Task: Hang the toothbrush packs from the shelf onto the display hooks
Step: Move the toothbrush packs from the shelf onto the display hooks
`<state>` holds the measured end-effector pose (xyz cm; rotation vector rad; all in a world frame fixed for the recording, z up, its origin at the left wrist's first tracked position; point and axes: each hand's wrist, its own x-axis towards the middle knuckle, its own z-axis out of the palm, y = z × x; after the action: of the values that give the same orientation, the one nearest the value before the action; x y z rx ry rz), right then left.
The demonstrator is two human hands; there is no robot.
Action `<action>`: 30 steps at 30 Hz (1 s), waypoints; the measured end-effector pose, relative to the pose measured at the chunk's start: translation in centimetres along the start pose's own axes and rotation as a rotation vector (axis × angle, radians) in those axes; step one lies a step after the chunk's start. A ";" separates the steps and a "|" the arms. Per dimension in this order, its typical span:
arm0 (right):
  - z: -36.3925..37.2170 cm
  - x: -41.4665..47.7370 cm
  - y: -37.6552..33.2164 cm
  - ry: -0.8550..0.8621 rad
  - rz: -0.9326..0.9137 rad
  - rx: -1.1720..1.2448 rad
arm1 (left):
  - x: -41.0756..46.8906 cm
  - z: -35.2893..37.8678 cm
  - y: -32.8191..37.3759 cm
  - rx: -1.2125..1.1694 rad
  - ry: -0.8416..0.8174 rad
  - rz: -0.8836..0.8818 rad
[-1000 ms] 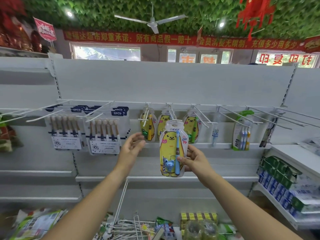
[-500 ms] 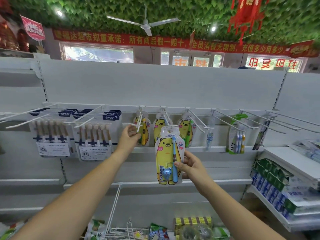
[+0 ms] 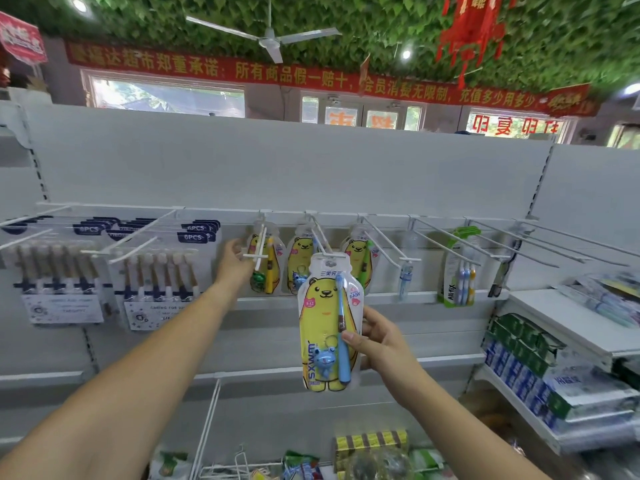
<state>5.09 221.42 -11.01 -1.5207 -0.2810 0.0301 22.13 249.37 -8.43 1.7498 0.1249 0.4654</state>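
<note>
Pinching pack [image 3: 323,327], right fingers [image 3: 350,338]; left fingers [image 3: 238,244] hold hook [image 3: 259,256].

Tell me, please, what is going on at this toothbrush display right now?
A person is stocking the display hooks. The right hand grips a yellow bear toothbrush pack by its lower edge, raising its top to the tip of the middle hook; it does not look threaded on yet. The left hand reaches the front end of the neighbouring hook, though I cannot tell whether it grips it. Similar hung packs sit at the back of these hooks.
</note>
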 end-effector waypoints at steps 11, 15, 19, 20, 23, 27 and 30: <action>-0.2 -0.3 -0.2 0.016 -0.028 0.013 | 1.5 0.4 -0.9 0.039 -0.072 -0.068; -0.2 0.1 -0.6 0.027 -0.035 -0.006 | 1.4 0.1 -0.7 0.044 -0.094 -0.073; 0.3 1.9 -0.4 0.037 -0.020 -0.029 | 1.1 0.1 -1.1 0.047 -0.099 -0.057; 0.4 2.6 -0.2 0.045 -0.017 -0.034 | 0.8 0.1 -1.0 0.040 -0.104 -0.055; 0.9 5.1 0.7 0.121 -0.025 -0.052 | -0.3 0.6 -0.6 0.006 -0.125 -0.046; 2.0 9.2 2.3 0.224 -0.088 -0.125 | -1.3 1.1 -0.6 -0.030 -0.131 -0.027; 2.4 12.5 3.4 0.232 -0.134 -0.178 | -2.1 1.2 -0.1 -0.028 -0.127 -0.003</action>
<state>17.24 226.41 -12.24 -1.6611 -0.2030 -0.2821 20.67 247.57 -9.21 1.7464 0.0303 0.3515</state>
